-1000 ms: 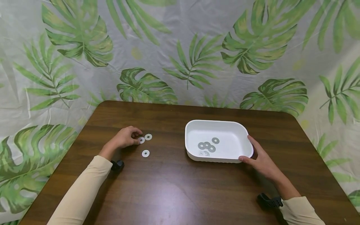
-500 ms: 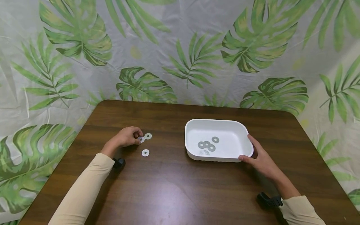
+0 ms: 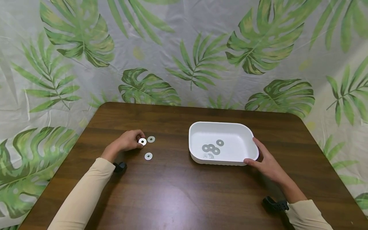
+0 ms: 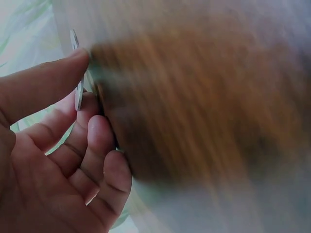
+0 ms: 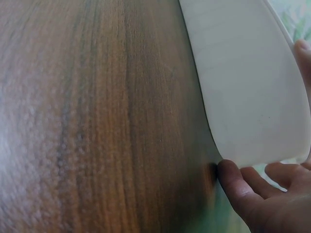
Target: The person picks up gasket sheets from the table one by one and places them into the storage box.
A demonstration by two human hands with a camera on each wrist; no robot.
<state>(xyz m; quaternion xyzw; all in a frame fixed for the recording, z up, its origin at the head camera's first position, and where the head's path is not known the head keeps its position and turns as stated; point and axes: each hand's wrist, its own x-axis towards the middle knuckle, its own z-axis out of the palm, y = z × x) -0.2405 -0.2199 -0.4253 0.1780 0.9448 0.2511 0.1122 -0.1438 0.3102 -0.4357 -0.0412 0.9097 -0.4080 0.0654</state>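
Between the thumb and fingers of my left hand (image 3: 130,140) is a flat metal washer (image 3: 145,142), pinched and tilted up off the table. The left wrist view shows this washer (image 4: 79,97) edge-on, with the other fingers loosely curled below. Just right of the hand lies a second washer (image 3: 153,140), and a third washer (image 3: 150,157) lies nearer the front. My right hand (image 3: 267,164) grips the right end of a white plastic bin (image 3: 224,162), thumb at the near corner. Inside the bin are several grey washers (image 3: 217,153), some overlapping. In the right wrist view, fingers (image 5: 235,184) touch the bin's end.
A brown wood-grain table (image 3: 172,191) carries everything. Behind it hangs a pale cloth (image 3: 195,19) printed with green leaves. Dark bands (image 3: 276,205) sit on both wrists.
My left hand has lifted the washer it was touching from the table, and its face now tilts toward the head camera. The right hand and bin have stayed in place.
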